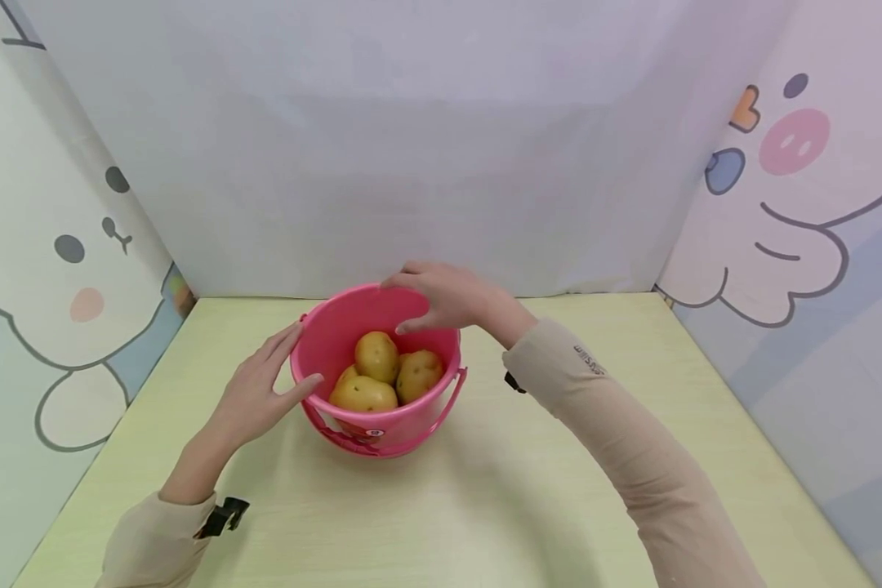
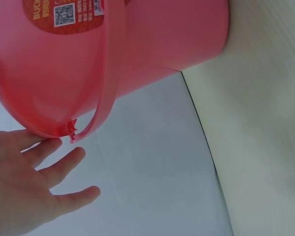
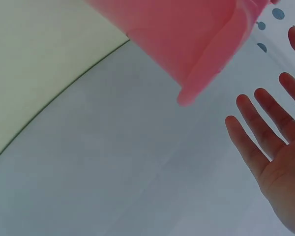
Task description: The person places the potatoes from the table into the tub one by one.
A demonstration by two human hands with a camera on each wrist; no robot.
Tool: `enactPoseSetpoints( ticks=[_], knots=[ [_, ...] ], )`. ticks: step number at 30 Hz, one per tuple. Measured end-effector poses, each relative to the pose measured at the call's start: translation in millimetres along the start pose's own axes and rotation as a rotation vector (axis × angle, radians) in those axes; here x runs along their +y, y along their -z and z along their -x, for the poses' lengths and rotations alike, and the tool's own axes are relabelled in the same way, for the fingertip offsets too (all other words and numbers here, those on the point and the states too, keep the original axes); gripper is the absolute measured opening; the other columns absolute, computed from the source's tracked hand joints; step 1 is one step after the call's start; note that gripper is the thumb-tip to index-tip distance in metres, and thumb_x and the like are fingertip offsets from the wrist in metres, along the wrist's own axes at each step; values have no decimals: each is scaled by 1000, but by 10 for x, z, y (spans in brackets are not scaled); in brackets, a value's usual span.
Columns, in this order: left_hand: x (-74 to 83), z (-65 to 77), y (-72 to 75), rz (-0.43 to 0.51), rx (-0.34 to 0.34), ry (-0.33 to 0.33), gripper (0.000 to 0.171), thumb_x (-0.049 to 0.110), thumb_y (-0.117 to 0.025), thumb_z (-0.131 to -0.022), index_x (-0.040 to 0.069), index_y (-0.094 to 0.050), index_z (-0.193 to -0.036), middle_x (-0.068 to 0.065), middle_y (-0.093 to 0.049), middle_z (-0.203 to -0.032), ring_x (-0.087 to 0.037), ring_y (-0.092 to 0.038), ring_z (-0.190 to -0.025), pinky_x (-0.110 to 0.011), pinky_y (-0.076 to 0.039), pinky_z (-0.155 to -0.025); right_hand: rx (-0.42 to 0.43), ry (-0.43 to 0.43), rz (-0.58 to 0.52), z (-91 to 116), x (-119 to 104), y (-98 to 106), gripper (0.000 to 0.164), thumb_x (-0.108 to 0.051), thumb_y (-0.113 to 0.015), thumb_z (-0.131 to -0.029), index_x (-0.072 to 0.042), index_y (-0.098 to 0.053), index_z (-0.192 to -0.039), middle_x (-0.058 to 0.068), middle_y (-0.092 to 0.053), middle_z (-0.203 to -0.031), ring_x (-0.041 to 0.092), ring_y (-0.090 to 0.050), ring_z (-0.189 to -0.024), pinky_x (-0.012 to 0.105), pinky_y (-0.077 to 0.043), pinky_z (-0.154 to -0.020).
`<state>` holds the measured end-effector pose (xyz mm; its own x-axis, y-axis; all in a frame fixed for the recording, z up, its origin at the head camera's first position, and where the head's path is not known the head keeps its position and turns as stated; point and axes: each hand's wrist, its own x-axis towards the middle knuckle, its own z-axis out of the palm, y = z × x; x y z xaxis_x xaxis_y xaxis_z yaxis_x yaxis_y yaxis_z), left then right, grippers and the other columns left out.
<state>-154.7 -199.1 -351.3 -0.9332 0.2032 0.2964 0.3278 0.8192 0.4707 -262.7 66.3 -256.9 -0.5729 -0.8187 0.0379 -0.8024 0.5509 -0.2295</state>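
A pink bucket [image 1: 412, 426] stands on the table and holds several yellow potatoes [image 1: 364, 395]. Its pink handle [image 1: 452, 403] hangs down the near side. At the bucket's left rim is my left hand [image 1: 253, 396], fingers spread, with fingertips touching the rim; the left wrist view shows them beside the handle joint [image 2: 73, 129]. Over the back right rim reaches my right hand [image 1: 448, 296], its fingers extended above the opening and the potatoes. In the right wrist view those fingers [image 3: 259, 125] are apart from the bucket wall [image 3: 182, 34], holding nothing.
A pale yellow tabletop [image 1: 382, 523] runs under the bucket. Behind stands a white backdrop [image 1: 412, 163]. Cartoon-printed panels [image 1: 37, 302] rise at the left and right edges. A printed label [image 2: 64, 14] is on the bucket's side.
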Motion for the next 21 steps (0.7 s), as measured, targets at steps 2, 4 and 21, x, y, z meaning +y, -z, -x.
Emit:
enactPoseSetpoints(
  ticks=[2,4,21],
  knots=[
    [-3,0,-2,0,2,-1,75,35,-61,-80,8,-25,-139,-16,-29,-136,-38,-32,-117,-60,-39,-78,18,7,16,43,2,-23,62,-43,-68,-72,-19,-47,-126,-2,-46,-112,11,-44,-100,25,-46,-74],
    [-7,2,-4,0,6,-5,75,36,-61,-80,8,-25,-139,-16,-30,-136,-38,-32,-117,-60,-39,-77,40,16,23,84,7,-54,61,-43,-67,-73,-19,-48,-126,-2,-47,-112,12,-44,-100,25,-46,-74],
    [4,4,-1,-1,1,-3,75,37,-61,-80,7,-25,-139,-17,-29,-136,-38,-32,-117,-59,-40,-76,182,85,16,367,38,-250,56,-35,-70,-73,-16,-52,-123,0,-48,-118,11,-42,-105,23,-44,-79]
  ],
)
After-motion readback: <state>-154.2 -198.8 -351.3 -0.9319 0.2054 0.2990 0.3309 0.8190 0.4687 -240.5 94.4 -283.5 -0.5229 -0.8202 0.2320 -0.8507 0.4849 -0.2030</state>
